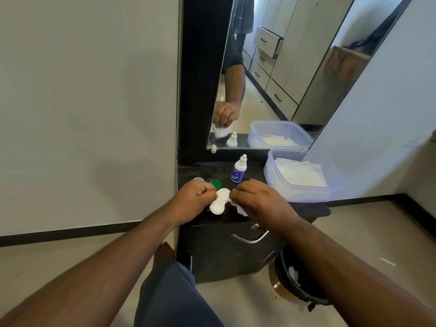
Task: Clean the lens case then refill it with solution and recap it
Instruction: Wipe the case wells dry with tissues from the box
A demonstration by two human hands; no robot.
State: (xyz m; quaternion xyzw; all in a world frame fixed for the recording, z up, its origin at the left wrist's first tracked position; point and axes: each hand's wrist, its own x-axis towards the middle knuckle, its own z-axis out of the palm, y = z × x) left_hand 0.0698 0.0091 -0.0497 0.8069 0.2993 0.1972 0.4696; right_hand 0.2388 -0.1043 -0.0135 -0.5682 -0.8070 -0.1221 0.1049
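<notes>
A white two-well lens case (220, 200) is held above the dark cabinet top (306, 208), both wells uncapped and facing up. My left hand (192, 199) pinches its left side. My right hand (257, 199) grips a white tissue (239, 208) pressed against the case's right edge. A green cap (215, 184) and a clear cap (199, 179) lie on the top just behind my left hand. A small solution bottle (239, 169) with a blue label and a white nozzle stands upright behind the case.
A translucent tub (299, 197) holding white tissues sits at the right of the cabinet top. A mirror (283, 67) leans behind it. Below are a drawer handle (250, 238) and a black waste bin (297, 279) on the floor.
</notes>
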